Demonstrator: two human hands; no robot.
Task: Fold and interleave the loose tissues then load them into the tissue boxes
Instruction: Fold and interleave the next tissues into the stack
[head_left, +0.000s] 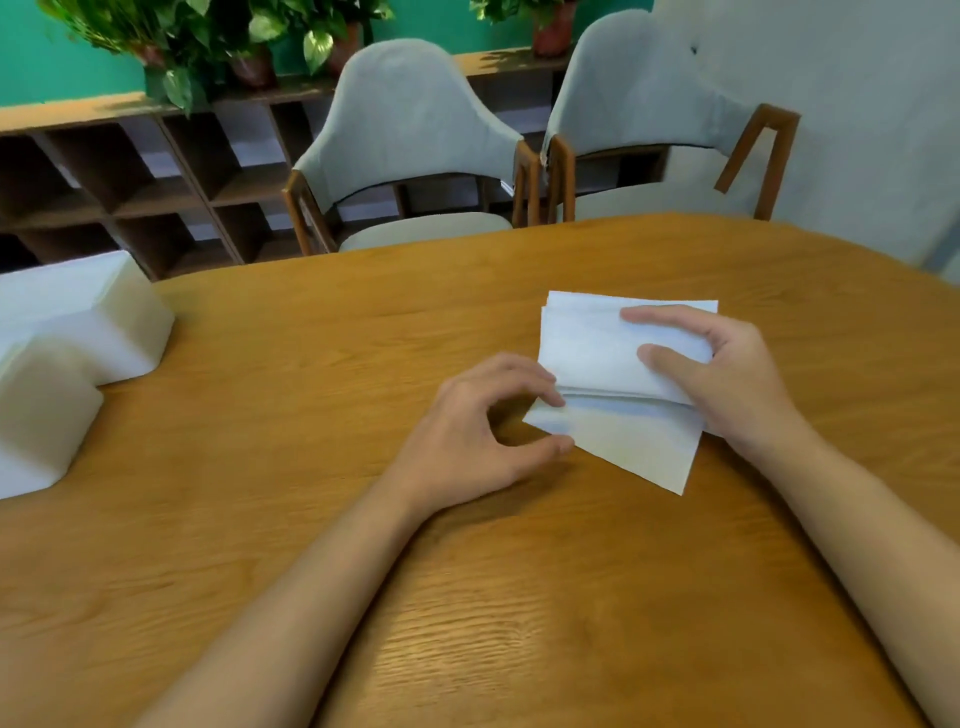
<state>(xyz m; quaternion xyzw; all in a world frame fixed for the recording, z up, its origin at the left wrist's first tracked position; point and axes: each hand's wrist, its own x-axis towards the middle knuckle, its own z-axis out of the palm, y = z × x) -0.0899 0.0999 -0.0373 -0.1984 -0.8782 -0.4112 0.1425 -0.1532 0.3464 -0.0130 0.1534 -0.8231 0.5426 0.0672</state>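
Worktop (311, 415): wood-grain, rounded far edge, filling the lower two thirds of the frame.

Stack (587, 343): folded white tissues, placed right of centre on the worktop. Its near edge is seen raised slightly, with a shadow beneath.

Sheet (639, 447): a single white tissue, laid flat under the stack's near edge and extended toward the lower right, one corner pointed at the viewer.

Right hand (737, 379): entered from the lower right. The stack's right end is gripped, the thumb laid across the top and the fingers curled round the far side.

Left hand (462, 441): entered from the lower left, fingers curled. The fingertips are set at the left end where stack and sheet meet; the thumb tip is held against the sheet's near-left edge. Whether the sheet is actually pinched cannot be told.

Blocks (78, 312): two white, at the left edge of the frame, one behind the other, well apart from the hands. Whether these are boxes or piled tissues cannot be told.

Chairs (410, 114): two, grey upholstery, wooden frames, drawn up at the far side.

Shelf (171, 171): dark open cubbies, upper left.

Plants (208, 41): potted, leafy, lined along the shelf top.

Wall (41, 67): green, behind the plants.
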